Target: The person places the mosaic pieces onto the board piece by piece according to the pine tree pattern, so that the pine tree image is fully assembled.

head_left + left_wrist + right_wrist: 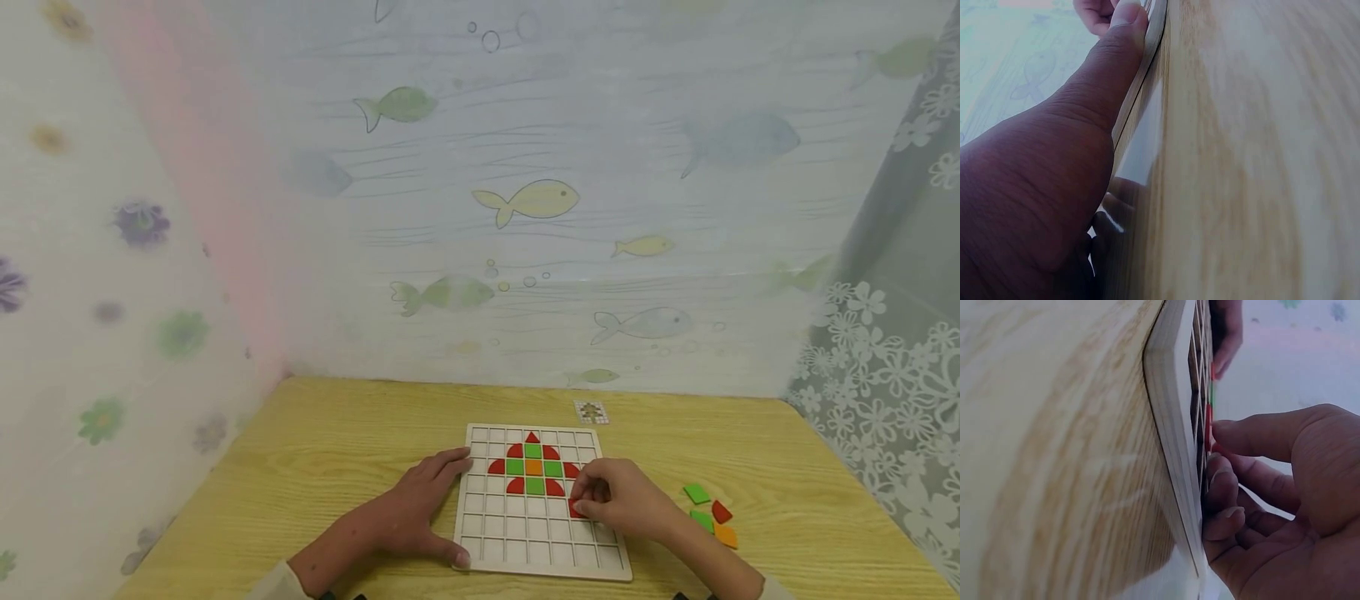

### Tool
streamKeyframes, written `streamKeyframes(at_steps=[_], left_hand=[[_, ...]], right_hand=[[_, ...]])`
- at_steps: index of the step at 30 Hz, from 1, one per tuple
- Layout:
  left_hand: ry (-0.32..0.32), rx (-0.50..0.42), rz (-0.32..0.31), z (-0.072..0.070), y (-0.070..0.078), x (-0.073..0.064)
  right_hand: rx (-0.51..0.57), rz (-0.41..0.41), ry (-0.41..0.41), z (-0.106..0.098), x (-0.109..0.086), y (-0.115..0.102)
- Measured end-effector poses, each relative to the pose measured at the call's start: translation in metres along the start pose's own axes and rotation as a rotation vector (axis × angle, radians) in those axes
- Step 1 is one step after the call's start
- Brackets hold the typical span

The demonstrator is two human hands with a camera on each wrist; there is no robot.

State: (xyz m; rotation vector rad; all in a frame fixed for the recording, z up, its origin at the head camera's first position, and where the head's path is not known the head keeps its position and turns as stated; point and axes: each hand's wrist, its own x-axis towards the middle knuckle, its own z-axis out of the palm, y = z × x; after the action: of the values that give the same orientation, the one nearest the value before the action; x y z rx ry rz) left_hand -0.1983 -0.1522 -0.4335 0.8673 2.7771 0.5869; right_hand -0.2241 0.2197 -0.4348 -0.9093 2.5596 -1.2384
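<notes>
A white gridded wooden board (516,528) lies on the table. On it, red curved pieces (515,486), green squares (535,486) and an orange square (533,467) form a tree-like pattern topped by a red triangle (532,437). My left hand (408,512) rests along the board's left edge, fingers extended and thumb (1119,47) on the near left corner. With thumb and fingertips, my right hand (626,498) pinches a red piece (576,508) at the grid's right side, below the pattern. The fingers partly cover that piece, so its full shape is hidden.
Right of the board lie loose pieces: a green square (696,494), another green piece (702,522), a red curved piece (722,511) and an orange one (725,536). A small pattern card (592,412) sits behind the board. Fish-printed sheeting (450,250) rises behind the table.
</notes>
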Motion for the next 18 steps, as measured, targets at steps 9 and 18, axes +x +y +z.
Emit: streamKeyframes(at_steps=[9,18], left_hand=[[0.002,0.000,-0.001,0.003,-0.005,0.003],[0.003,0.000,0.008,0.006,-0.011,0.006]], right_hand=[[-0.062,-0.002,0.040,-0.005,-0.003,0.007],[-0.095,-0.002,0.126,-0.024,-0.015,0.012]])
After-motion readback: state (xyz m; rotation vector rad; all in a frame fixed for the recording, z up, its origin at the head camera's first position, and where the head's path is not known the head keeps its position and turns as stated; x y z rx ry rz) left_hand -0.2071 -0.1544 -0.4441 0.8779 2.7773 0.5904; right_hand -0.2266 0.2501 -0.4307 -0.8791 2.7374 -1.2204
